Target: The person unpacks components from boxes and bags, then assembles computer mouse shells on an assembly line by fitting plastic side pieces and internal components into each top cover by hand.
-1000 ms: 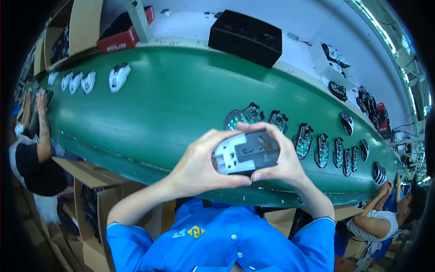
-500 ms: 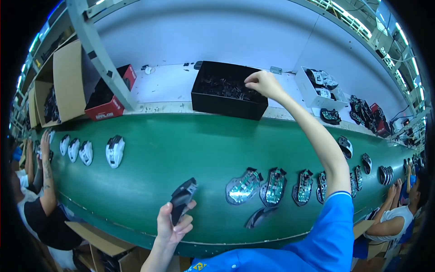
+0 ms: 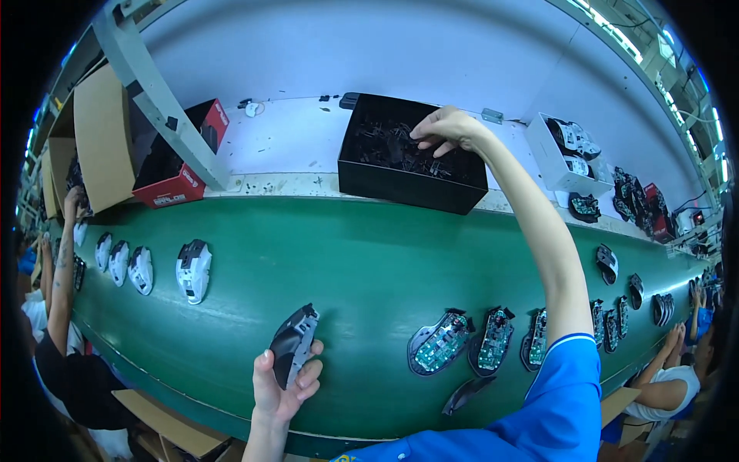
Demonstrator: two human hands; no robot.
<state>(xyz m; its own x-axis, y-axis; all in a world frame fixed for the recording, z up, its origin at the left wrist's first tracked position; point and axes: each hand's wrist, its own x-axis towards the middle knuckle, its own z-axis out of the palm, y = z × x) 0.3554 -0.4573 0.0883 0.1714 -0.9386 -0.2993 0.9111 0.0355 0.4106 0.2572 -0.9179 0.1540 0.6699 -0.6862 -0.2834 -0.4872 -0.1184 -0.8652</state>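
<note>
My left hand [image 3: 286, 385] grips a black and grey computer mouse shell [image 3: 294, 344] above the green work surface, tilted up between thumb and fingers. My right arm stretches forward, and my right hand [image 3: 448, 131] is over the black box [image 3: 412, 186] with the fingertips down in it. Small dark plastic parts [image 3: 385, 146] fill that box. The right fingertips are drawn together; whatever they pinch is too small to make out. Nearest to my right forearm lie open mouse halves with green circuit boards [image 3: 440, 344], and a curved dark shell piece [image 3: 467, 394] in front of them.
White mouse shells [image 3: 193, 271] stand in a row at left. A red-sided box [image 3: 171, 187] and a cardboard box [image 3: 105, 135] sit beyond, by a metal post [image 3: 154, 100]. A white box [image 3: 566, 171] of shells is at far right. Co-workers sit on both sides.
My right fingers have shifted from the box's right part and spread slightly, lower among the parts. The left hand has turned the shell a little. A co-worker's arm at left now reaches the cardboard box.
</note>
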